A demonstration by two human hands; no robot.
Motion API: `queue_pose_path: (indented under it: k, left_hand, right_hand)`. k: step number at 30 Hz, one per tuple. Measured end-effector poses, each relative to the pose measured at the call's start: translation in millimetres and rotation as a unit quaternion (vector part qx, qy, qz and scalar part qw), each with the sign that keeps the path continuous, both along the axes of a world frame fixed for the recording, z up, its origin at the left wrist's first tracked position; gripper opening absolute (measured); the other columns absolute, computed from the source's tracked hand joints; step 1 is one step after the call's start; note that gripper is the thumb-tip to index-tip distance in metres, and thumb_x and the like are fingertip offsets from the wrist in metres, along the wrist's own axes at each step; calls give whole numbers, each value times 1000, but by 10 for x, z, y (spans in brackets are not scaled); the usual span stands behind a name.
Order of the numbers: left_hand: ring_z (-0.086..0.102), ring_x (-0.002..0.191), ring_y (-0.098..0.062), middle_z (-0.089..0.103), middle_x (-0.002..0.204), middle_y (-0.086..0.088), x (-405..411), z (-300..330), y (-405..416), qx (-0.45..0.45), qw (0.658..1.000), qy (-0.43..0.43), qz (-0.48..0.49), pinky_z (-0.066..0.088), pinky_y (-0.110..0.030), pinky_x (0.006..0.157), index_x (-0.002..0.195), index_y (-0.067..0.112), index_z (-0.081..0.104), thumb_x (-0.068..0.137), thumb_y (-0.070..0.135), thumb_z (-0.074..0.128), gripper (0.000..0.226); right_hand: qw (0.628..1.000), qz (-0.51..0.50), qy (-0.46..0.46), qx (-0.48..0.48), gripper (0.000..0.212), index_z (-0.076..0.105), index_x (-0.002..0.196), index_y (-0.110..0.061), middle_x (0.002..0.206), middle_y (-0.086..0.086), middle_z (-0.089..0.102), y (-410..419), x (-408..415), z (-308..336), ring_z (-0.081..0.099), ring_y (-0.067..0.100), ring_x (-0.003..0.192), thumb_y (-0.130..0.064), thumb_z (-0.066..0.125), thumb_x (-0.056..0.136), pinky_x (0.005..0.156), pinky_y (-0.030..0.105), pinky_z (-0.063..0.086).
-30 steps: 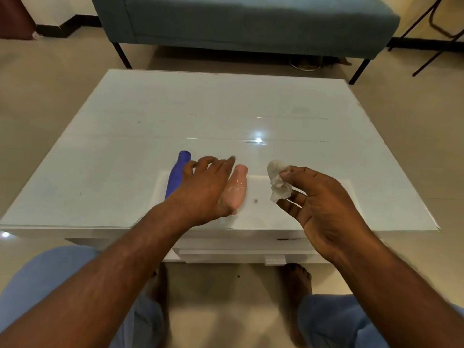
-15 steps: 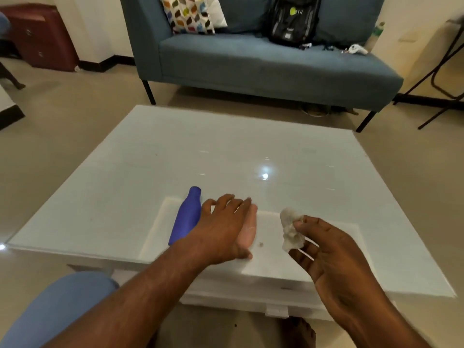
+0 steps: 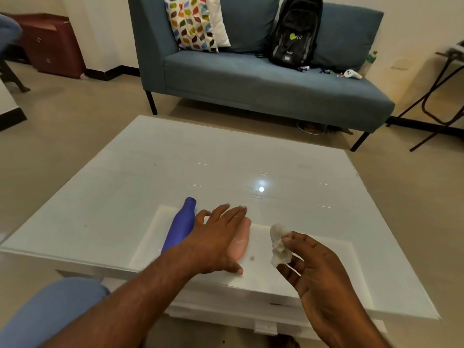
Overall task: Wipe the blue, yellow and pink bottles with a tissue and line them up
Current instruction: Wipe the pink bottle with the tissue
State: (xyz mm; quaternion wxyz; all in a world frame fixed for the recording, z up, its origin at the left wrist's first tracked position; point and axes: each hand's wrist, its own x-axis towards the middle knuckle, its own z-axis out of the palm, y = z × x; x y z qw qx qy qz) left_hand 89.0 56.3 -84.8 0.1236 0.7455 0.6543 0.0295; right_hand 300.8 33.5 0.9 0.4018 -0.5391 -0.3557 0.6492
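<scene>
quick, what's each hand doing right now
Left hand: open, fingers straight, lying over the bottles between the blue bottle and pink bottle.
Right hand: pinching the tissue.

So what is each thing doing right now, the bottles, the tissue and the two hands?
Blue bottle: lying on its side on the table, neck pointing away.
Pink bottle: lying on its side, partly under the left hand.
Yellow bottle: not visible, perhaps hidden under the left hand.
Tissue: crumpled, held above the table.
Left hand: fingers straight, resting over the bottles.
Right hand: pinching the tissue.
</scene>
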Motion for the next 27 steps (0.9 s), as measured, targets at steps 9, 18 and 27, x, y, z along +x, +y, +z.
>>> queue_pose_path:
  k: [9, 18, 27]
  left_hand:
    - [-8, 157, -24, 2, 170, 6, -15, 7, 18, -12, 999, 36, -18, 4, -58, 123, 158, 32, -15, 65, 82, 70, 135]
    - [-3, 157, -23, 3, 170, 6, 19, 39, 7, -21, 999, 19, -25, -1, -53, 122, 156, 37, -17, 65, 82, 70, 134]
    - [17, 146, -13, 16, 160, 14, 146, 454, -262, 60, 993, -100, 13, 15, -40, 122, 155, 39, -7, 67, 88, 59, 120]
  right_hand:
    - [1000, 18, -21, 4, 17, 78, 96, -8, 97, 12, 82, -33, -34, 14, 73, 30, 95, -4, 61, 98, 78, 38, 58]
    - [999, 29, -29, 16, 16, 78, 96, -8, 93, 10, 82, -13, -44, -17, 75, 27, 92, -5, 62, 99, 74, 33, 60]
    - [977, 0, -182, 106, 20, 74, 97, -24, 102, 4, 74, 14, 23, -141, 75, 22, 91, -6, 65, 98, 71, 30, 66]
